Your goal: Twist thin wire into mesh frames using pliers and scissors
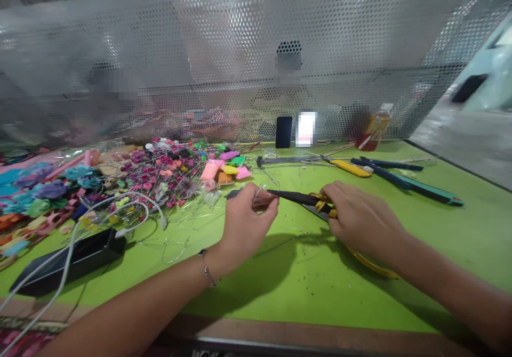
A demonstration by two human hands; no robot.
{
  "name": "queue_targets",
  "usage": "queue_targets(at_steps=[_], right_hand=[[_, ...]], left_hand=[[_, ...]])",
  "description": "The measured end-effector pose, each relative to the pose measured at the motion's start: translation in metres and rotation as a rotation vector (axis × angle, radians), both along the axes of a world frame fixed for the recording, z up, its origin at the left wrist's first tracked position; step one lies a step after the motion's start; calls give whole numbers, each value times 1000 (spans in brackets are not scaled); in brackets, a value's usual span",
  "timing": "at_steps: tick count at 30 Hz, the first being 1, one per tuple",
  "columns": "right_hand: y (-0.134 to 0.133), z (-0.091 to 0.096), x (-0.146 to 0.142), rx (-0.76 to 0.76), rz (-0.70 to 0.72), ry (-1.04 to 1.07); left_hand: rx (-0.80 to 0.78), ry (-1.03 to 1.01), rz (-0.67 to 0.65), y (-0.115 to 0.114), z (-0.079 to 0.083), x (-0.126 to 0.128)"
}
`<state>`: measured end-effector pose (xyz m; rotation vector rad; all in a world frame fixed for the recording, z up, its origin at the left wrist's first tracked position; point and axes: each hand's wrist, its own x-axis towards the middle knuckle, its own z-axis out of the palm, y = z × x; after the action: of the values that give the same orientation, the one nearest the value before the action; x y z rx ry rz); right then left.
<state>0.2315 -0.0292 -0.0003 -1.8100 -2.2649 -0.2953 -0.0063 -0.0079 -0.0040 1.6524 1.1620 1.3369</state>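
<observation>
My left hand (pixel 250 216) pinches a thin loop of wire (pixel 262 194) between thumb and fingers, with a small dark piece (pixel 233 194) showing behind it. My right hand (pixel 364 216) grips long-nose pliers (pixel 298 198) with yellow and black handles. Their pointed jaws reach my left fingertips, and one yellow handle sticks out below my palm. Just left of my hands lies a large heap of wire-stemmed pink and magenta paper flowers (pixel 160 170), with loose wire strands around it. Part of the wire in my left hand is hidden by my fingers.
On the green tabletop (pixel 288 287) lie yellow-handled cutters (pixel 351 168), teal-handled pliers (pixel 416 185), a black power bank (pixel 68 261) and a white cable (pixel 76 234). A phone (pixel 284 132) and a bottle (pixel 374 128) stand before a perforated metal screen (pixel 240 42).
</observation>
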Motion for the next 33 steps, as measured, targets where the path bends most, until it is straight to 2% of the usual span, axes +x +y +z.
queue_targets(at_steps=[2, 3, 5, 7, 9, 10, 12, 17, 19, 21, 33], right_hand=[[0, -2, 1, 53, 13, -6], [1, -2, 3, 83, 19, 0], [6, -4, 9, 156, 36, 27], [12, -4, 17, 251, 76, 63], [17, -4, 25, 339, 127, 88], [19, -3, 28, 371, 151, 97], [22, -2, 32, 411, 198, 105], [22, -2, 30, 463, 362, 84], [20, -3, 27, 457, 379, 79], [18, -5, 23, 436, 355, 77], [4, -8, 2, 272, 152, 75]], left_hand=[[87, 48, -1, 0, -1, -3], [107, 20, -56, 1, -1, -4], [74, -166, -281, 3, 2, -7], [-91, -438, -567, 6, 7, -11], [-411, -609, -763, 10, 14, -13], [-549, -629, -835, 11, 17, -14], [-693, -596, -919, 13, 20, -16], [-770, -389, -1001, 9, 19, -15], [-758, -305, -998, 6, 20, -13], [-717, -256, -933, 4, 21, -10], [-321, -147, -290, -4, 10, 6]])
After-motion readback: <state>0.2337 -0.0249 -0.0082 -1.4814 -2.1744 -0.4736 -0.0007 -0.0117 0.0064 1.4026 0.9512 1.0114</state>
